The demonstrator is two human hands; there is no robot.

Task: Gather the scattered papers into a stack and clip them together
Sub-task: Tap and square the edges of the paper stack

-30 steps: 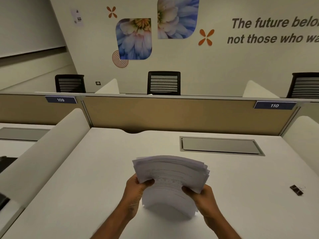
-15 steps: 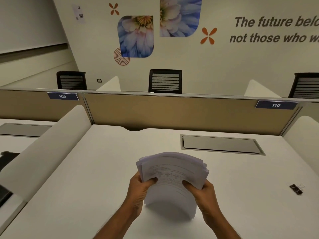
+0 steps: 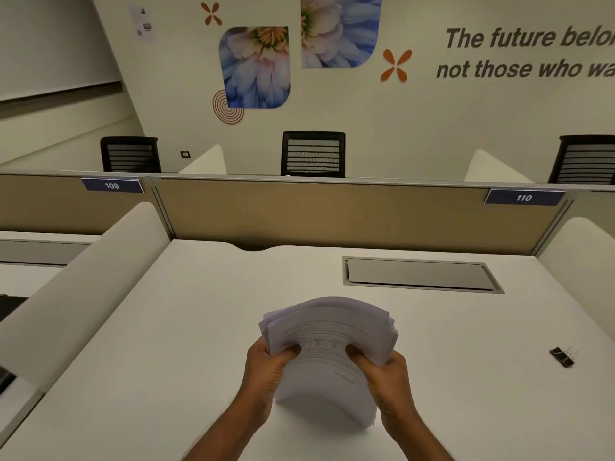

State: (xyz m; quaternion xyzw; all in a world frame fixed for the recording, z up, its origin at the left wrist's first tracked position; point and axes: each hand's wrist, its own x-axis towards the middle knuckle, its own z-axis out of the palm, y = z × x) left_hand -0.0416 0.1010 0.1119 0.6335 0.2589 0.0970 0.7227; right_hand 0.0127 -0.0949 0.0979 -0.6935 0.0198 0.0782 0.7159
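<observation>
While I hold the paper stack (image 3: 327, 347) upright on its lower edge near the front of the white surface (image 3: 186, 327), my left hand (image 3: 266, 371) and right hand (image 3: 382, 369) have their fingers clamped on its two sides. I judge this the squaring step. Next I need one hand free for the black binder clip (image 3: 562, 357), lying well apart to the right.

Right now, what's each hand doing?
Left hand: closed on the left side of the paper stack.
Right hand: closed on the stack's right side.
</observation>
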